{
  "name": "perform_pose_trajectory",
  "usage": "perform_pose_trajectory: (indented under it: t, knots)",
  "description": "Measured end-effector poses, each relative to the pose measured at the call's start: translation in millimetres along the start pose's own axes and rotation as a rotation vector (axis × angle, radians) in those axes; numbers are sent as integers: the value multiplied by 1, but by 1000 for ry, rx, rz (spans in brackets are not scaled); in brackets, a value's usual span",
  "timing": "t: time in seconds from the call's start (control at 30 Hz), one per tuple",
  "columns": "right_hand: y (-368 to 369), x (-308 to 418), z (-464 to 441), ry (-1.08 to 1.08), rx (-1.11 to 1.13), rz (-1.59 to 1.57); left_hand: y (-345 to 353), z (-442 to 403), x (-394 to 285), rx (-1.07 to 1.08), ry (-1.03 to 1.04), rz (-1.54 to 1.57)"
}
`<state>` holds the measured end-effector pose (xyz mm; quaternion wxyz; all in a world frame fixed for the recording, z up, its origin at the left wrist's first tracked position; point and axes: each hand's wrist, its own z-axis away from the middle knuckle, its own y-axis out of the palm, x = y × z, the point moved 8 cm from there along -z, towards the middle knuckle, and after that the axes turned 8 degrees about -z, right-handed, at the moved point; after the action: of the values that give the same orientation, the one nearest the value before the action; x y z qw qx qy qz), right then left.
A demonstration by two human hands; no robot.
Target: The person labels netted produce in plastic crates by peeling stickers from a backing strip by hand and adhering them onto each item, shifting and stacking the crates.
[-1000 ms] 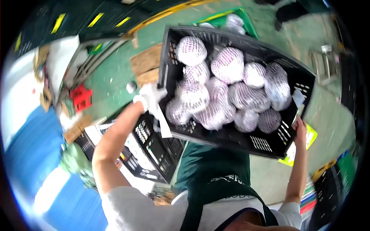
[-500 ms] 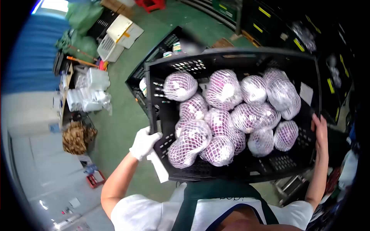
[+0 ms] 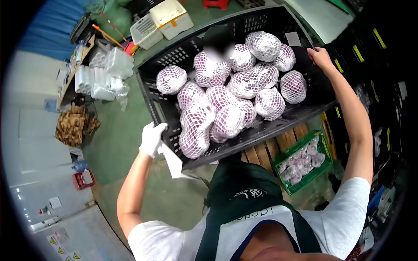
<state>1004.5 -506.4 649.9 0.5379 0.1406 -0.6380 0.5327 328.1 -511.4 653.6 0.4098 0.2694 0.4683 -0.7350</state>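
Note:
A large black plastic crate (image 3: 261, 140) is held tilted in front of me, its right end farther up in view. Inside lie several round purple vegetables (image 3: 253, 81) in white netting, which look like red cabbages; some are bundled together. My left hand (image 3: 152, 138), in a white glove, is closed on the crate's left end. A white sheet of paper (image 3: 171, 162) hangs beside it. Bare, my right hand (image 3: 320, 57) grips the rim at the right end, its fingers partly hidden. A white label (image 3: 293, 39) is on the inner wall near that hand. A blurred patch covers part of the crate's far side.
Below the crate, a green crate (image 3: 324, 167) of similar netted vegetables is beside a wooden pallet (image 3: 271, 150). Stacked dark crates (image 3: 357, 52) stand at right. White bins (image 3: 172, 19) and a shelf with plastic-wrapped rolls (image 3: 102, 80) are at left. A red box (image 3: 83, 179) lies near the wall.
The black crate has shifted up and left in view and turned, its right end rising. Both hands kept their hold. The green crate and pallet have come into view below it.

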Motion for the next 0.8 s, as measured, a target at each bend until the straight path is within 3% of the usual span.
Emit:
perform_pose_trajectory:
  t: [0.13,0.2,0.23,0.27,0.33,0.37,0.5,0.57,0.63,0.8]
  knots:
    - [14,-3,-30,12,20,237,2,-27,36,42,-68,-47]
    - [19,33,-22,-72,20,498,3,-18,17,49,-146,-312]
    - [17,49,-20,-61,-42,486,4,-16,23,64,-143,-440]
    - [16,64,-17,-50,-103,472,4,-17,40,76,-142,-333]
    - [-3,97,9,-171,68,471,-5,6,48,115,-221,-186]
    - [-5,92,-2,-115,68,489,-2,-4,48,101,-290,-56]
    - [5,88,-18,-8,53,463,-17,-8,-11,87,-170,-258]
    - [21,81,-18,-5,160,392,-22,15,-55,78,-260,-37]
    - [37,104,15,48,162,365,-26,26,-79,70,-217,-58]
    - [15,79,21,27,270,358,-52,21,5,-80,-320,-137]
